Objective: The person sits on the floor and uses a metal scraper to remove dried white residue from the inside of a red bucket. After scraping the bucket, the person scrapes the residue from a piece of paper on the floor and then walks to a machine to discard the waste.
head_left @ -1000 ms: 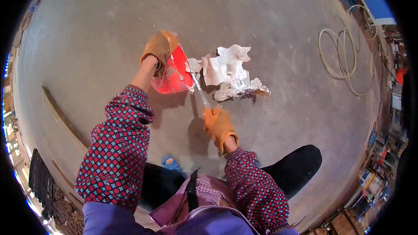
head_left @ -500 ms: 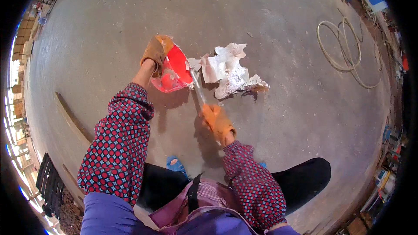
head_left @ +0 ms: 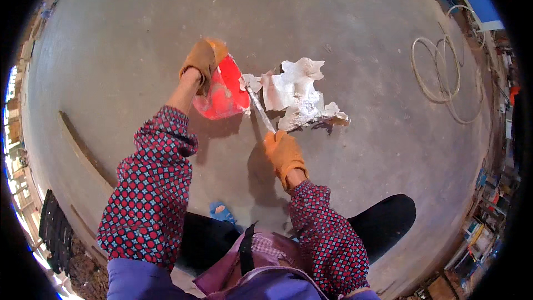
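My left hand [head_left: 204, 62], in an orange-brown work glove, is closed on the far rim of a red bowl-shaped plastic container [head_left: 229, 86]. The container is tilted, with pale residue on its inside. Gloved in orange, my right hand [head_left: 286, 154] grips a long, narrow metal tool [head_left: 261, 110], whose far end reaches the container's right rim. A whitish flake [head_left: 251, 81] sits by that end; I cannot tell whether it is stuck to the tool. Just right of it, a crumpled, torn sheet of white crusty material [head_left: 300, 91] lies on the floor.
Grey concrete floor [head_left: 355, 189] surrounds the work. A looped pale hose [head_left: 438, 97] lies at the right, near clutter along the wall. On the left are a curved wooden strip [head_left: 83, 147] and a black slatted piece [head_left: 54, 225]. My blue sandal [head_left: 222, 213] shows below.
My right hand and the tool have shifted slightly to the right, and the tool's far end now lies along the container's rim. My left hand still holds the container in nearly the same place.
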Demonstrator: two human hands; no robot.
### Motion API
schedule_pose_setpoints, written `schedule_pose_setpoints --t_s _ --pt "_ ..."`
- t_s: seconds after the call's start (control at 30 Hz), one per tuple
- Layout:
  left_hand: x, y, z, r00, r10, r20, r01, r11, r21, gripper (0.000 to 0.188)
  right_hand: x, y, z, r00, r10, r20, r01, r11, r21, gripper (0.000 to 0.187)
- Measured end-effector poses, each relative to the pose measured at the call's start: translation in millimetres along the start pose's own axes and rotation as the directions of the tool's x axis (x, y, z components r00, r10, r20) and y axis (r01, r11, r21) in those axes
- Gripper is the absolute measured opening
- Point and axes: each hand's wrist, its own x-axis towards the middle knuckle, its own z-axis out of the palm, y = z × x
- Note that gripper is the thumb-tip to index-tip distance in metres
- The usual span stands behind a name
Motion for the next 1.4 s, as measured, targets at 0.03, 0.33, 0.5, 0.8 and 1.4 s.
schedule_pose_setpoints --t_s 0.03,0.33,0.5,0.8,1.4 --pt "4 -9 3 0.998 0.054 0.01 -0.055 0.993 0.104 0.03 0 -1 3 1.0 -0.018 0.014 0.018 0.999 0.03 0.041" --pt "27 -63 33 0.982 0.156 0.111 -0.189 0.883 0.429 0.02 13 -31 -6 0.951 0.074 0.302 -0.236 0.803 0.547 0.034" --pt "-13 16 -9 0.952 -0.305 0.029 0.269 0.788 -0.554 0.024 -2 -24 -43 0.959 0.082 0.273 -0.157 0.951 0.267 0.038" --pt "-17 15 -6 0.952 -0.302 -0.058 0.205 0.763 -0.612 0.027 15 -38 -40 0.991 -0.121 0.056 0.132 0.957 -0.259 0.04" --pt "-3 9 -21 0.992 -0.119 -0.044 0.108 0.974 -0.197 0.025 -8 -56 -28 0.933 0.157 0.324 -0.251 0.929 0.274 0.044"
